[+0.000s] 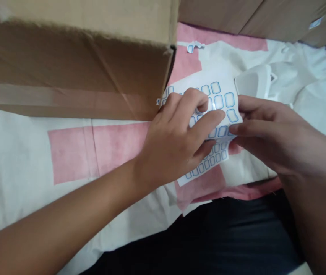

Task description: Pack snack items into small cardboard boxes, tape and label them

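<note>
A white sheet of blue-outlined stickers [219,102] is between my hands, bent so that a lower part [205,165] with smaller-looking outlines shows beneath. My left hand [177,133] lies across it, fingers curled on the upper part and thumb at the bend. Some of the sheet is hidden under that hand. At the right edge, my right hand [261,124] pinches the sheet between thumb and fingers. Whether a single sticker is lifted cannot be made out.
A large cardboard box [73,68] stands close at the left. Another cardboard box [237,17] is at the back. A torn sticker scrap [190,49] and a white plastic object [253,82] lie on the white and pink cloth [117,143].
</note>
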{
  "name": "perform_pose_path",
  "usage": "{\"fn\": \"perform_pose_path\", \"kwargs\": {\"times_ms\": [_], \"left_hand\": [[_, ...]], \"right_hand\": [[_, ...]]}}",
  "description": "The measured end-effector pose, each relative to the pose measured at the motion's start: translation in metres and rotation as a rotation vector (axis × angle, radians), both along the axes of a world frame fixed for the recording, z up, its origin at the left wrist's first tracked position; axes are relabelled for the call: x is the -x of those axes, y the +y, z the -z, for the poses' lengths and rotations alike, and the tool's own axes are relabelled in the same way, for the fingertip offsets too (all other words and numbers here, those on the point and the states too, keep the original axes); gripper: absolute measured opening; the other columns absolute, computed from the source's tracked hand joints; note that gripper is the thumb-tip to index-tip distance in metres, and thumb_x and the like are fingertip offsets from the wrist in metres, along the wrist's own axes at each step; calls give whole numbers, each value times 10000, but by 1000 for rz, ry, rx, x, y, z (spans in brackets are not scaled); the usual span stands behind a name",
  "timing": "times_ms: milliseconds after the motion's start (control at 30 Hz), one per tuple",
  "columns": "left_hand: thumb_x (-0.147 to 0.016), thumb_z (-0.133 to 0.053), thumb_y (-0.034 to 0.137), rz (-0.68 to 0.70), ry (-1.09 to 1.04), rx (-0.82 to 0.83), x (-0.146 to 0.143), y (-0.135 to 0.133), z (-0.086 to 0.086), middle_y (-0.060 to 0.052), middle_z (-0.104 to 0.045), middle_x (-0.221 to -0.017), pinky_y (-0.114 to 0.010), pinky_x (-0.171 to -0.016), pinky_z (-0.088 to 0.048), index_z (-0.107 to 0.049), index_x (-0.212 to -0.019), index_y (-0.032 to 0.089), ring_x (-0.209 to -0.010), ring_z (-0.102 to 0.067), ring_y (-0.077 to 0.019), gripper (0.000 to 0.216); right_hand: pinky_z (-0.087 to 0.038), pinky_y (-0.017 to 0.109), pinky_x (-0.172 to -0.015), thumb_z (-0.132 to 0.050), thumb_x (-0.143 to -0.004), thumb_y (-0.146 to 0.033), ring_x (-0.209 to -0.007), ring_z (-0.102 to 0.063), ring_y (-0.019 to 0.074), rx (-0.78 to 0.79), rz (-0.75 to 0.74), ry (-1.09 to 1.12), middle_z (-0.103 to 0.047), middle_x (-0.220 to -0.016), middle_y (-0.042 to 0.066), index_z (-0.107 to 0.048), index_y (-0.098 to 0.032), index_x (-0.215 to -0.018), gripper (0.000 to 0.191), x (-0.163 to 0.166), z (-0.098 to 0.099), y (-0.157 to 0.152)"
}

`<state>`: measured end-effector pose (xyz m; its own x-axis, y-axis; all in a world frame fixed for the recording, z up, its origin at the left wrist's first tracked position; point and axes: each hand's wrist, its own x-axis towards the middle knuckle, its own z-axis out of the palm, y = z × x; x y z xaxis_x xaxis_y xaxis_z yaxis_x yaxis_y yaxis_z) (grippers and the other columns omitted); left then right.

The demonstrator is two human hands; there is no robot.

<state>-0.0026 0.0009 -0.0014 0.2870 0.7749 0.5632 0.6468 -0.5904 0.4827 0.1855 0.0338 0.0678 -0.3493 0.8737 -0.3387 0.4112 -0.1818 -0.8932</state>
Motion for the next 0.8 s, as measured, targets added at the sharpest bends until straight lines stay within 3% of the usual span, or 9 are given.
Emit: {"fn": "perform_pose_path", "kwargs": {"times_ms": [67,167,400,600,800], "left_hand": [[-974,-565,411,-10,-11,4,-1,-1,0,-105,-585,-1118,-433,-830,-485,-642,-1102,240,-1021,-558,-273,228],[-975,-566,364,-15,-24,-15,-1,-1,-1,-98,-585,-1095,-437,-836,-482,-651,-1063,239,-993,-557,-260,175],[-967,-586,455,10,-129,-44,2,3,-2,-77,-574,-1037,-424,-832,-495,-649,-1068,269,-946,-556,-232,222],[-967,-599,366,-27,-146,-67,2,4,-2,-66,-582,-978,-395,-776,-479,-685,-1011,255,-879,-543,-205,147],[-927,-665,287,-59,-140,-147,2,4,-1,-59,-592,-962,-360,-731,-448,-715,-992,265,-822,-501,-183,85]], "right_hand": [[-478,197,-515,-669,-783,-112,-596,-571,95,57,-5,61,-654,-793,-7,-768,-243,-1054,317,1,-1,-1],[-439,173,-505,-699,-781,-100,-591,-547,78,19,-3,26,-659,-760,-16,-780,-242,-1031,299,1,-2,-2],[-373,213,-475,-711,-835,-214,-617,-551,108,20,34,35,-675,-814,2,-755,-260,-1100,272,-7,-3,-3],[-423,216,-491,-717,-884,-356,-608,-564,118,-5,78,-31,-647,-727,6,-749,-231,-1001,174,-6,-3,-6],[-491,239,-547,-738,-872,-334,-574,-615,130,21,120,17,-663,-642,-37,-702,-268,-1022,169,0,-5,-6]]}}
